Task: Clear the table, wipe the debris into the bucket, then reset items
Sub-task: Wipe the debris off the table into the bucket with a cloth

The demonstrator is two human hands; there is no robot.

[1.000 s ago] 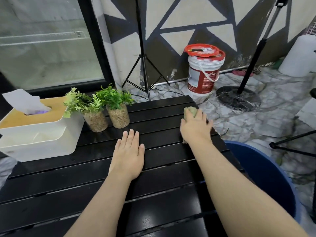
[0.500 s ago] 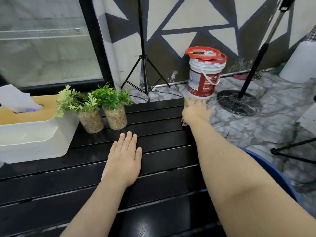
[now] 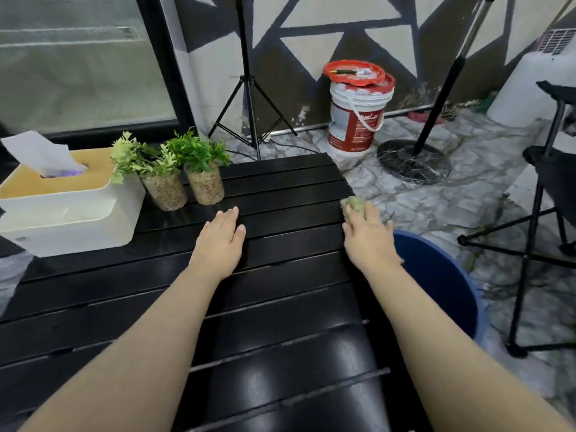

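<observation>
A black slatted table [image 3: 280, 307] fills the lower view. My right hand [image 3: 369, 235] presses a greenish cloth [image 3: 353, 205] at the table's right edge, just above the blue bucket [image 3: 442, 275] that stands on the floor beside the table. My left hand [image 3: 219, 238] lies flat, palm down, on the slats near the middle, holding nothing. Two small potted plants [image 3: 162, 173] [image 3: 202, 169] in gravel-filled jars stand at the back left. A white tissue box [image 3: 62, 210] with a tan lid sits at the far left.
On the floor behind the table are a black tripod [image 3: 249, 98], a white paint pail with a red lid [image 3: 358, 110], and a round stand base [image 3: 414, 162]. A black folding chair [image 3: 548, 213] stands at the right.
My right hand has pulled the cloth back from the far right corner, along the right edge, toward the bucket. My left hand stays flat in place.
</observation>
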